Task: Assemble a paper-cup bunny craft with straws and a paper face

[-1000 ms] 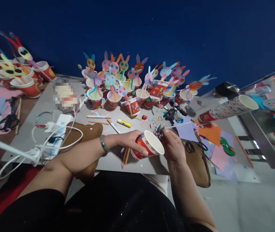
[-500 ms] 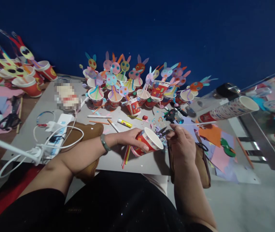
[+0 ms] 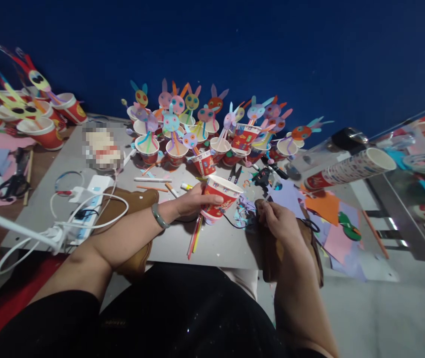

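My left hand [image 3: 199,200] is wrapped round a red printed paper cup [image 3: 222,196], thumb across its front. The cup is tilted slightly, its white rim facing up. To its right, my right hand [image 3: 276,217] is closed with thumb and fingers together; a small dark bit shows at the fingertips, too small to name. Below the cup lie several coloured strips [image 3: 195,237]. Black scissor blades [image 3: 235,173] show behind the cup. Paper scraps [image 3: 244,211] and a black cable [image 3: 237,224] lie between my hands.
Behind stand several cups with paper rabbit heads [image 3: 171,121]. A stack of paper cups [image 3: 347,170] leans at the right above coloured paper [image 3: 324,206]. A white power strip [image 3: 92,209] with cables lies left. Brown padded pieces [image 3: 134,214] are under both forearms.
My left hand has moved the cup slightly up and left and turned it more upright. My right hand has lowered a little; the thin pale stick at its fingers no longer shows.
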A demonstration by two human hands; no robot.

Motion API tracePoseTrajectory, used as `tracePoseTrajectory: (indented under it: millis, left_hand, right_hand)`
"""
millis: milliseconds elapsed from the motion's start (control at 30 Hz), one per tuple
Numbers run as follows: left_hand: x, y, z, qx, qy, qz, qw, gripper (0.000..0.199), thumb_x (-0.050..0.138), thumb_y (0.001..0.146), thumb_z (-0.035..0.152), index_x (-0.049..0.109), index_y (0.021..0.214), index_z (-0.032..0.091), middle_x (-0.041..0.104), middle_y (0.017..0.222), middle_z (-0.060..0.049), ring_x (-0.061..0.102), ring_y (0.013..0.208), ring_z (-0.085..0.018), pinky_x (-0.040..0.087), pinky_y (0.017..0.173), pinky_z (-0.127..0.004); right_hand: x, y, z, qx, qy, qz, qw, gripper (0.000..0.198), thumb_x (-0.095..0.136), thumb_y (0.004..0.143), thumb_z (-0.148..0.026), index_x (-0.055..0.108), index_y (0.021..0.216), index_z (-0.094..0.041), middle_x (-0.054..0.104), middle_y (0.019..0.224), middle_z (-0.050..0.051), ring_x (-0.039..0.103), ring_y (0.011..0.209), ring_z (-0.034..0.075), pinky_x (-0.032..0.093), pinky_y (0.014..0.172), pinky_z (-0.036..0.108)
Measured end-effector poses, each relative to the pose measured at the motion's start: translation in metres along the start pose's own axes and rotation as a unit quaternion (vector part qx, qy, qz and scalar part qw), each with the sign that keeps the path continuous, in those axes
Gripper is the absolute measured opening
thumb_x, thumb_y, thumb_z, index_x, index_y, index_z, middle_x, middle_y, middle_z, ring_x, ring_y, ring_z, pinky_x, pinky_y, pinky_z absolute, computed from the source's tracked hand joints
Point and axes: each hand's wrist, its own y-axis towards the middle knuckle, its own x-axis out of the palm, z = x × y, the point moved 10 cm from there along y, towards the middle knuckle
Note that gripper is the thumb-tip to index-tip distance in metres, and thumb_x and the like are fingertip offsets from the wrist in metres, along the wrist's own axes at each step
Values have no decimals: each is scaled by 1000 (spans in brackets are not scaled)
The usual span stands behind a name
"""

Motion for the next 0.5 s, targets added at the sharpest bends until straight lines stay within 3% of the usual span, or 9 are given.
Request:
tracePoseTrajectory:
  millis: [133,333,500]
  left_hand:
    - [3,0,-1,-9,-5,-14,1000,47,89,60,33,67,96,10,68,84,-7,63,71,-13,50,69,-27]
    - [4,-1,3,-1,-3,-8,1000,47,89,59,34,68,93,10,68,83,-7,63,73,-14,50,71,-27]
    - [1,-1,9,14,12,10,1000,48,89,57,35,68,92,11,68,83,-7,63,74,-14,49,73,-29]
  right_hand:
    - [12,8,-10,-8,18,-59,998,54,28,94,-52,67,77,-18,61,54,3,57,55,17,41,59,27]
    - [24,27,-23,-16,-25,-103,994,45,36,89,-41,68,67,-17,64,61,5,57,63,17,38,61,27]
    - [32,42,-34,-10,-66,-127,990,45,38,91,-39,72,72,-16,67,63,6,57,63,16,36,58,25]
